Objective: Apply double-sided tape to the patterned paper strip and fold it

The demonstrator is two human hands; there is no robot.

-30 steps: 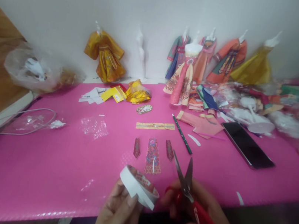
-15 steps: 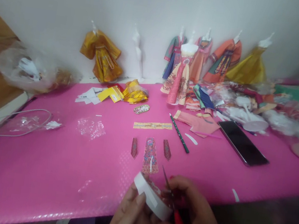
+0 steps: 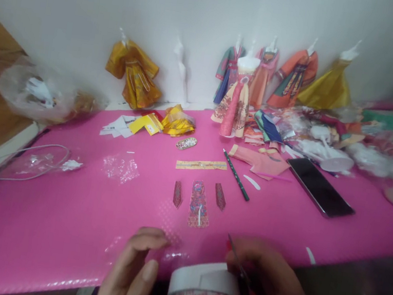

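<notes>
My right hand (image 3: 268, 286) is closed on a roll of white tape (image 3: 206, 279), pinching its right side. The same hand also holds red-handled scissors (image 3: 238, 262), their thin dark blades pointing up and away over the roll. Red print shows on the inner face of the roll. My left hand (image 3: 134, 266) is apart from the roll, to its left, with thumb and fingers parted and nothing between them. Beyond my hands lie a patterned fabric panel (image 3: 198, 204) with a small white strip on it and two dark red pointed pieces (image 3: 178, 194), one each side.
On the pink table (image 3: 70, 227) are a yellow strip (image 3: 201, 165), a green pencil (image 3: 236, 175), a phone (image 3: 320, 188) and a pink garment piece (image 3: 259, 162). Small dressed doll forms (image 3: 239, 95) line the wall. Bags and cloth scraps (image 3: 315, 140) are heaped at the right.
My left hand has let go of the tape roll and moved left. The roll has turned and come lower, now in my right hand along with the scissors.
</notes>
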